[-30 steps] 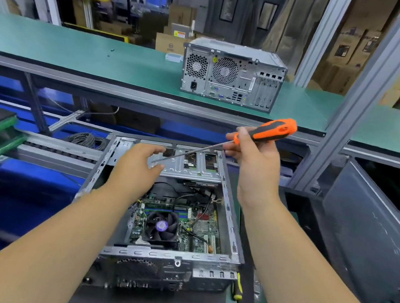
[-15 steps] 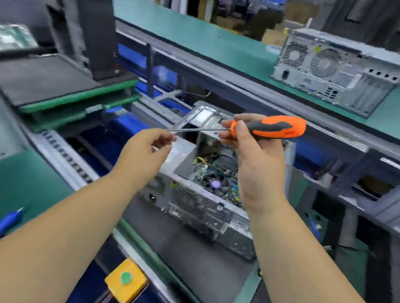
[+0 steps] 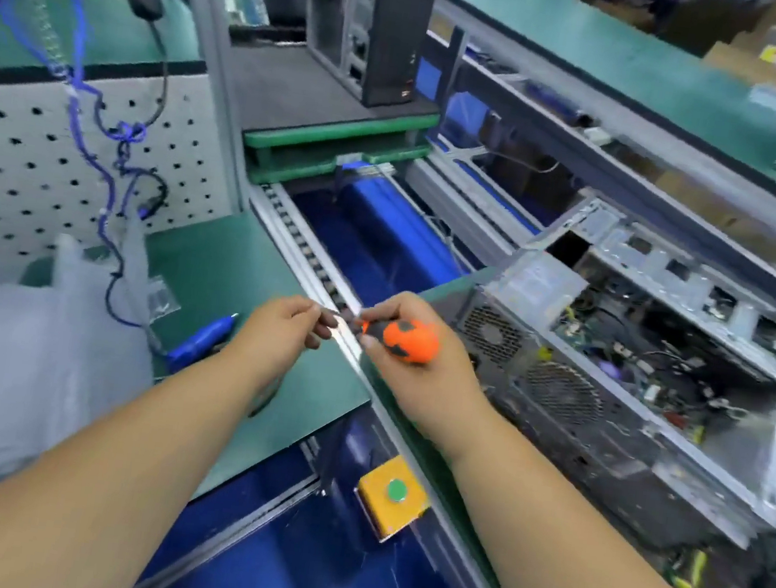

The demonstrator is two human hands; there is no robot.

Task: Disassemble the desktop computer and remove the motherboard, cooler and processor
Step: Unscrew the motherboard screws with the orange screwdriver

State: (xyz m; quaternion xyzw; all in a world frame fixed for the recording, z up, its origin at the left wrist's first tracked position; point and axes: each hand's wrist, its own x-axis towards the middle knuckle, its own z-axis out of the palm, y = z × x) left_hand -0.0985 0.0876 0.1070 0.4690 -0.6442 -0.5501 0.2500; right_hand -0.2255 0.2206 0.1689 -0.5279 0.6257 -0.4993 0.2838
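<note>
The right hand (image 3: 420, 372) grips the orange-and-black handle of a screwdriver (image 3: 407, 340), fingers curled round it, with the handle end facing the camera and the shaft pointing away toward the left hand (image 3: 284, 334). The left hand's fingertips are pinched together at the shaft's far end; whether they hold something small there is too blurred to tell. Both hands hover above the edge of the green-topped bench (image 3: 250, 275), over a grey roller rail (image 3: 302, 258) that runs beside it.

The open grey metal desktop computer case (image 3: 658, 403) lies on its side to the right of the hands, its rear fan grilles turned toward the person. Inside it the green motherboard (image 3: 652, 368) shows among black cables, still seated in the chassis; the cooler and the processor cannot be made out in the blur.

A blue pen-shaped tool (image 3: 203, 333) lies on the bench just left of the left wrist, joined to a blue coiled cable (image 3: 94, 146) that hangs in front of a white perforated panel (image 3: 8, 165). A yellow box with a green button (image 3: 391, 494) sits below the forearms. A second, black tower case (image 3: 368, 19) stands upright on a grey pallet with green edges (image 3: 343, 132) farther back
</note>
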